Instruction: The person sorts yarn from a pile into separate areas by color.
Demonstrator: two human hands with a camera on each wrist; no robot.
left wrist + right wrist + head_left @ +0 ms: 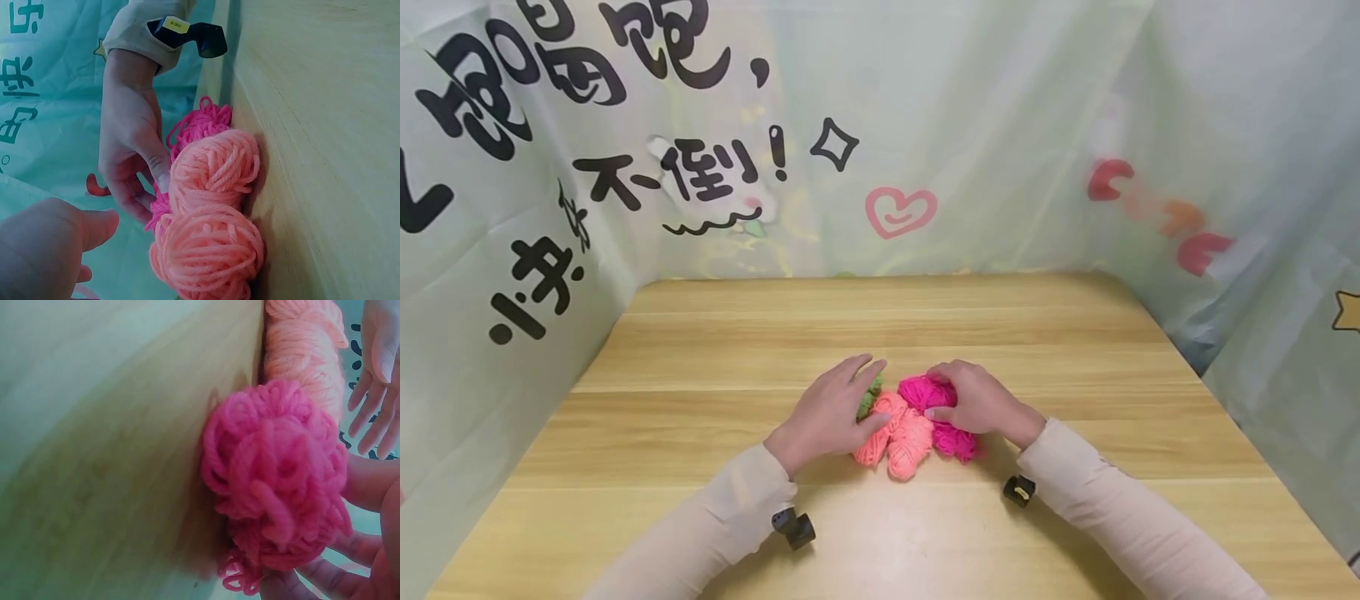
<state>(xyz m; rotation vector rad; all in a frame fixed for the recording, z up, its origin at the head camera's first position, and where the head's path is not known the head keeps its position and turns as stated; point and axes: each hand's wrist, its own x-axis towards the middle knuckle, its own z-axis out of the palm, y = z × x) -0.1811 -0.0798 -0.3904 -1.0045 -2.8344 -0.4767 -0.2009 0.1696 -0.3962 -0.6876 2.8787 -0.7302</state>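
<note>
Two coral-pink yarn balls [910,446] lie side by side at the middle of the group, seen close in the left wrist view. To their right is magenta yarn [953,440], with loose loops showing in the right wrist view. My right hand [981,400] grips the magenta yarn between thumb and fingers. Green yarn [869,398] shows partly behind my left hand [827,414], which is held over the left side of the group with fingers extended and apart. The left thumb is near a coral ball; whether it touches cannot be told.
The yarn rests on a wood-grain table [700,333]. Printed cloth [1000,125] with dark characters and a pink heart stands behind and beside it. A small black device [793,529] hangs at the left cuff, another black device [1019,490] at the right.
</note>
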